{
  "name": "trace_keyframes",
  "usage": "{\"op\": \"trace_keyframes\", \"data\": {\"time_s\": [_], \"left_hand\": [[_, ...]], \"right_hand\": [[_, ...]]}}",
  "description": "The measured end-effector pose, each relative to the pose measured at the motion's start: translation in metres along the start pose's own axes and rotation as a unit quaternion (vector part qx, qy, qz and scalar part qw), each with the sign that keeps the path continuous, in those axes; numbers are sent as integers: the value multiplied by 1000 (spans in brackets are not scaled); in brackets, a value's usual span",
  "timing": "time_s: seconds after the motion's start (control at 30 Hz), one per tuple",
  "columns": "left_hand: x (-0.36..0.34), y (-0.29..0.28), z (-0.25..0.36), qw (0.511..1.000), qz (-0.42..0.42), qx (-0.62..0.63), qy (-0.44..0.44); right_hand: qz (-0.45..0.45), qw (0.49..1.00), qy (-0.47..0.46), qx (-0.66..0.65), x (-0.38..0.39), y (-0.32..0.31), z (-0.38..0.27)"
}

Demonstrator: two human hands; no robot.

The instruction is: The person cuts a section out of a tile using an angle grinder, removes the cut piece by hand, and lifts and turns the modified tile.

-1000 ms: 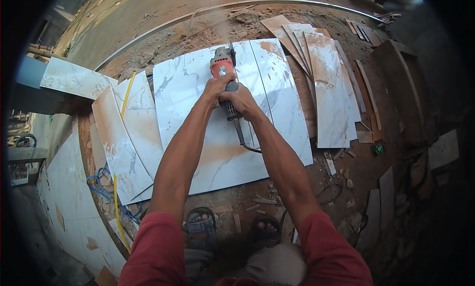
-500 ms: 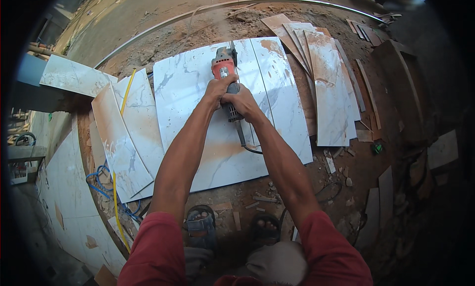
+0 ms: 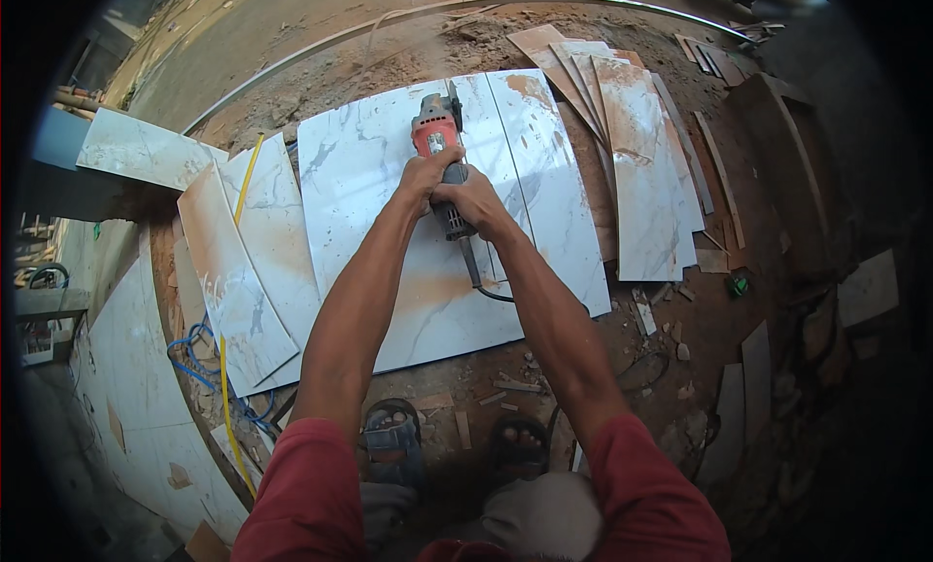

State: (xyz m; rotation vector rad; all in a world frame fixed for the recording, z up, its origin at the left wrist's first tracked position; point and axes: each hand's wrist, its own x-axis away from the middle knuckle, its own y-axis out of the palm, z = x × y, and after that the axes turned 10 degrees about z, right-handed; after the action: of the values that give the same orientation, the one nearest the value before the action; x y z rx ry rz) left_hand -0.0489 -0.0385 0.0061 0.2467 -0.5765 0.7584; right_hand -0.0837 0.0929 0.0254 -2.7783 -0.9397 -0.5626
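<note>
Left of centre, overlapping white marble-look tiles (image 3: 243, 261) on the dirt, crossed by a yellow strip (image 3: 236, 233), with a blue hose (image 3: 194, 360) coiled at their lower edge and one separate tile (image 3: 146, 152) lying farther up-left. To the right, a fanned stack of rust-stained tile offcuts (image 3: 641, 163), narrow tile slivers (image 3: 714, 173) beside it, small rubble (image 3: 671, 329) and a green object (image 3: 738, 286) on the brown ground. Along the top, a curved metal bar (image 3: 408, 19); at the bottom, two sandalled feet (image 3: 457, 445) among tile chips.

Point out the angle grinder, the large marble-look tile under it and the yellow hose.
angle grinder (image 3: 434, 132), head view, red motor housing.
large marble-look tile (image 3: 369, 173), head view, bare left half.
yellow hose (image 3: 224, 368), head view, middle stretch.
</note>
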Motion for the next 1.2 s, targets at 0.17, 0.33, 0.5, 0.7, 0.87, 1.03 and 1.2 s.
{"op": "trace_keyframes", "data": {"time_s": [0.17, 0.33, 0.5, 0.7, 0.87, 1.03, 1.2], "left_hand": [[0, -2, -2, 1000, -5, 27, -3], [6, 1, -4, 1000, -7, 17, 6], [10, 1, -6, 1000, -7, 4, 7], [10, 1, -4, 1000, -6, 7, -1], [16, 4, -10, 1000, -7, 9, 3], [16, 0, -11, 1000, -6, 17, 2], [16, 2, -7, 1000, -6, 13, -8]], "right_hand": [[-22, 1000, 14, 6, 3, 1, -8], [-10, 1000, 7, -3, 4, -2, 2], [0, 1000, -3, 0, 8, -2, 5], [-31, 999, 11, -14, 9, -4, -2], [3, 1000, 0, 8, 12, -5, 9], [12, 1000, 15, 1, 17, -3, 1], [-7, 1000, 21, -16, 21, -5, -6]]}}
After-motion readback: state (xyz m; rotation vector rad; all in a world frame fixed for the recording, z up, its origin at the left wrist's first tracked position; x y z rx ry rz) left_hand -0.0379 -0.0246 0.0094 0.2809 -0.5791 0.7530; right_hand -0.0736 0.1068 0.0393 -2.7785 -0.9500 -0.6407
